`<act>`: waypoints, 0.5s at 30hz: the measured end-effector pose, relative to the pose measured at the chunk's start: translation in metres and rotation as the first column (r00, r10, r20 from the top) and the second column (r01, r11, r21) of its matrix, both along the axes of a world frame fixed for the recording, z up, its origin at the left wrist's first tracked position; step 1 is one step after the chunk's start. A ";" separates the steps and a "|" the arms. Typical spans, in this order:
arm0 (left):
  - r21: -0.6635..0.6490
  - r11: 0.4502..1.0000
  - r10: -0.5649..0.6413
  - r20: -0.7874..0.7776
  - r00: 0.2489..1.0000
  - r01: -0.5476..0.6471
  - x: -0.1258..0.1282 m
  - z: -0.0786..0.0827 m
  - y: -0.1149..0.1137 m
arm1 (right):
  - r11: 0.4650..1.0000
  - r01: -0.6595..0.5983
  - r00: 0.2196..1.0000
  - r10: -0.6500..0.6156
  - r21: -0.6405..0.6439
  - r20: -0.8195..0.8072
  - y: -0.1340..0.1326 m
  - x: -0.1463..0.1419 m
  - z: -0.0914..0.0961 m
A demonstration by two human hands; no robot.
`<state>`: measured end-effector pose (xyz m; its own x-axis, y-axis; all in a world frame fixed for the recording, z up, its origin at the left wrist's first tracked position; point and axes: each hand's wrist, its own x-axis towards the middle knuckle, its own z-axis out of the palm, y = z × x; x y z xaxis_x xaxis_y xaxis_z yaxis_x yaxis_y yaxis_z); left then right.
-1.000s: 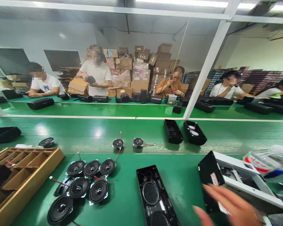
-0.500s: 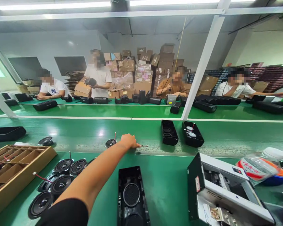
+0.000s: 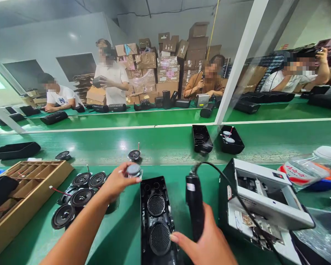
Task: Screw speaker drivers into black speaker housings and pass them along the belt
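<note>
Bench mat (image 3: 121, 235) under speaker cabinet (image 3: 156, 217), cardboard cartons (image 3: 168, 70) beyond

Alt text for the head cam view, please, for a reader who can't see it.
A person's left hand holds a small round speaker near a black speaker case on a green workbench, while the right hand grips a black corded tool. More round speakers lie beside a wooden tray to the left.

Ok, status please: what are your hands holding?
Left hand holding small speaker driver; right hand gripping corded electric screwdriver; open black speaker housing between them.
</note>
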<state>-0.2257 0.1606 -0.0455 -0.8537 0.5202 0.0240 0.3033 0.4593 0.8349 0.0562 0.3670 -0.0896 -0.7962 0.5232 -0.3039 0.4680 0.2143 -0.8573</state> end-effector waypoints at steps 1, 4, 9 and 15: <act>0.016 0.999 0.044 -0.006 0.999 -0.044 0.017 -0.010 -0.015 | 1.000 -0.024 1.000 0.024 -0.002 -0.010 -0.004 -0.015 0.008; 0.023 0.984 0.178 -0.048 0.983 -0.177 0.058 -0.040 -0.048 | 0.998 -0.067 0.997 0.067 0.002 -0.043 -0.014 -0.042 0.020; 0.006 0.971 0.236 -0.164 0.958 -0.239 0.089 -0.068 -0.063 | 0.999 0.005 0.997 -0.001 0.046 -0.079 -0.020 -0.033 0.015; -0.122 0.992 -0.070 -0.446 0.892 0.017 0.084 -0.082 -0.061 | 0.985 0.161 0.963 -0.143 0.061 -0.230 -0.007 0.013 0.007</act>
